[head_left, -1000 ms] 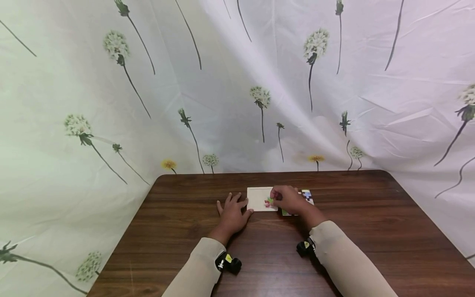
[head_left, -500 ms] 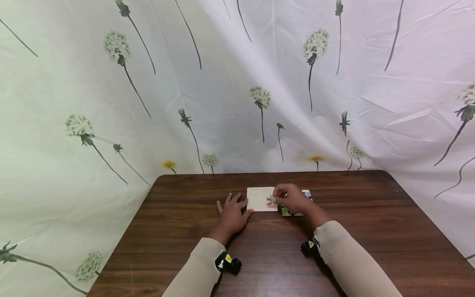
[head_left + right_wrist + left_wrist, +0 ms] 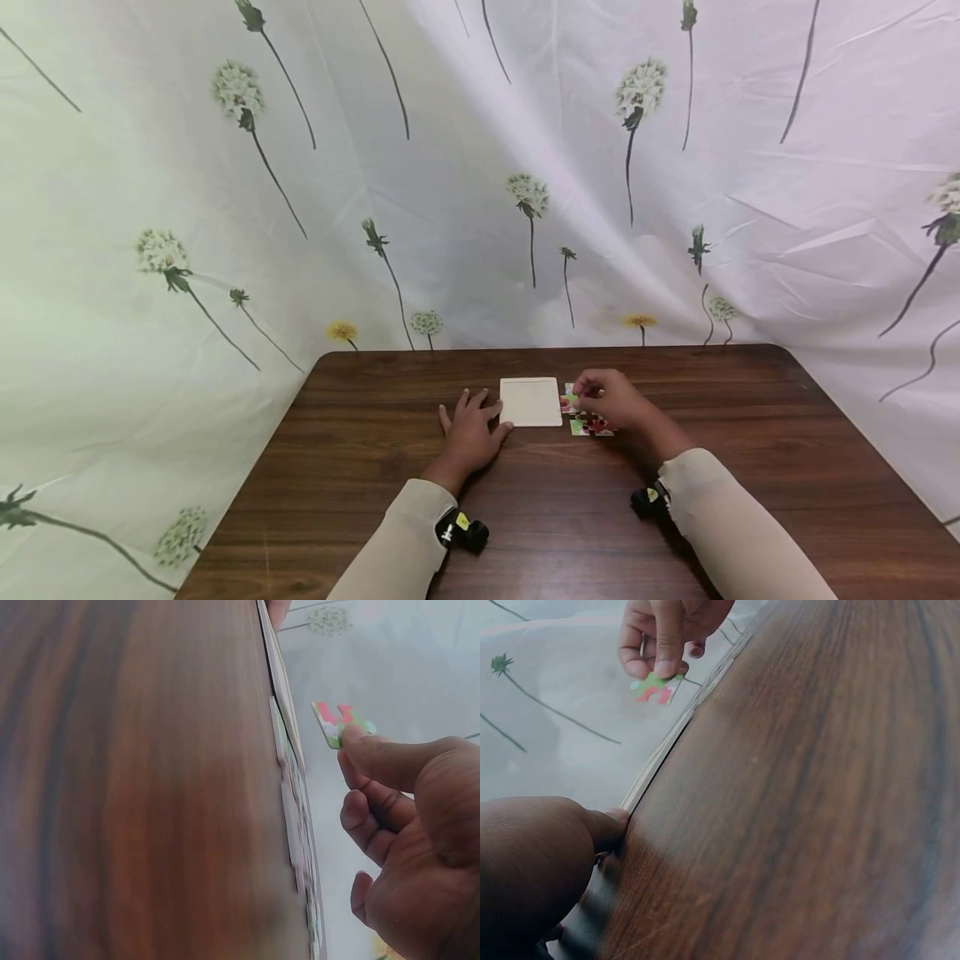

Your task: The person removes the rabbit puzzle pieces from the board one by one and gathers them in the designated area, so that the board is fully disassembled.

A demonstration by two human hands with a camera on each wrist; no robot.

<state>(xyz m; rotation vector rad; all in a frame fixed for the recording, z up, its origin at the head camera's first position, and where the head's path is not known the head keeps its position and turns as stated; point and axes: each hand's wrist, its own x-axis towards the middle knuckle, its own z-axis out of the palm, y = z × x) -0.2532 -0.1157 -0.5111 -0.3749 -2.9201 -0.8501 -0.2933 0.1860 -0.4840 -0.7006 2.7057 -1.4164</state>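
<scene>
My right hand (image 3: pixel 613 398) pinches a jigsaw puzzle piece (image 3: pixel 325 724) between thumb and fingertips; it is pink, green and white. In the left wrist view this piece (image 3: pixel 657 690) hangs above the tray's level, clear of the table. Under and beside that hand lie several puzzle pieces (image 3: pixel 591 427), partly hidden by it. The shallow cream puzzle tray (image 3: pixel 531 403) lies flat to their left, its bare inside showing. Against its left side my left hand (image 3: pixel 471 431) rests on the table with fingers spread, thumb and a fingertip at the edge.
The brown wood-grain table (image 3: pixel 390 467) has rounded far corners. A white curtain (image 3: pixel 450 250) with a dandelion print hangs right behind its far edge. Each sleeved wrist carries a small black camera (image 3: pixel 471 535).
My right hand has drawn back to the right with the puzzle piece, from over the tray to over the pieces beside it. The left hand keeps its place.
</scene>
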